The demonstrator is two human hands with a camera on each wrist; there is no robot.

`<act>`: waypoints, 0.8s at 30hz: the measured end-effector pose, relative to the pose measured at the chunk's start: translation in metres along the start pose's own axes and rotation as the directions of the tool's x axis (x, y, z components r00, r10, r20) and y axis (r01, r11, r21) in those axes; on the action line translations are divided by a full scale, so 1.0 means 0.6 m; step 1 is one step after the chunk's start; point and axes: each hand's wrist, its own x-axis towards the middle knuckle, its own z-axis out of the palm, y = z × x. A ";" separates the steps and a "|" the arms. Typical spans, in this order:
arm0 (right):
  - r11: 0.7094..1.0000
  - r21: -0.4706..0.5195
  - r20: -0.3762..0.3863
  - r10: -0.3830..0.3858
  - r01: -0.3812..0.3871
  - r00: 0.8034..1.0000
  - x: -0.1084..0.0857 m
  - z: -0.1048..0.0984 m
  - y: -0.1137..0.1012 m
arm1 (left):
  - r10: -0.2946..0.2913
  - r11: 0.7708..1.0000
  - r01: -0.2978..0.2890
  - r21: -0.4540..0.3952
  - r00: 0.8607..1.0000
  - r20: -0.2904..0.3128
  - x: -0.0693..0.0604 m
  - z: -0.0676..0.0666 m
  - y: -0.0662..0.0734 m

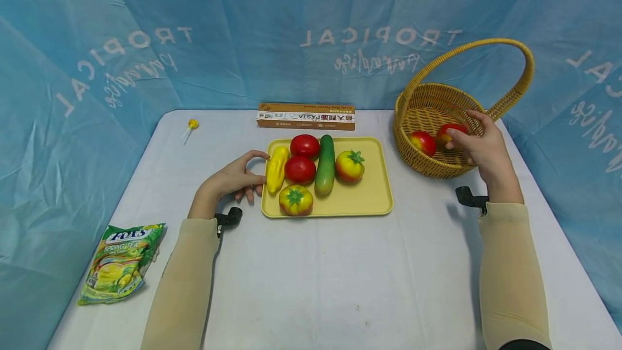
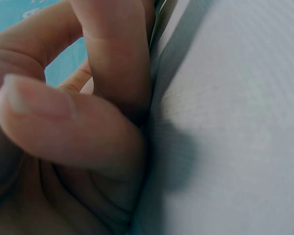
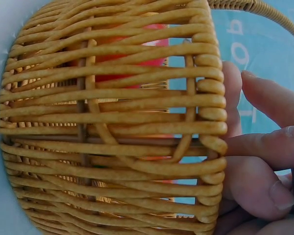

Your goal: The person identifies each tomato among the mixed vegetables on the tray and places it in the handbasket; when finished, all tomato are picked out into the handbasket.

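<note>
My left hand (image 1: 235,177) is at the left edge of a yellow tray (image 1: 359,199), thumb and index fingertips by the rim beside a yellow banana (image 1: 277,169). In the left wrist view its fingers bend loosely, with nothing visible between them. The tray also bears two red fruits (image 1: 299,169), a cucumber (image 1: 325,166) and two yellow-red fruits with green leafy tops (image 1: 350,167). My right hand (image 1: 486,147) reaches over the near right rim of a wicker basket (image 3: 112,122). Its fingertips hover near one of two red-and-yellow fruits (image 1: 423,143) inside; no grip shows.
Behind the tray lies a brown pasta box (image 1: 306,116). A yellow lollipop (image 1: 193,123) is at the back left, and a green candy bag (image 1: 121,263) is at the front left. The basket's tall handle (image 1: 500,42) arches above it. A blue curtain (image 1: 272,26) hangs behind the table.
</note>
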 end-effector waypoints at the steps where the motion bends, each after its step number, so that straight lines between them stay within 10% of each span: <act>1: 1.000 0.015 0.003 0.000 0.000 1.000 0.000 0.000 0.000 | 0.000 1.000 0.000 0.002 1.000 0.000 0.000 0.000 0.000; 24: 0.986 0.111 0.033 -0.132 0.127 0.991 -0.040 0.017 -0.048 | 0.007 1.000 -0.006 -0.006 1.000 0.002 -0.002 0.001 0.001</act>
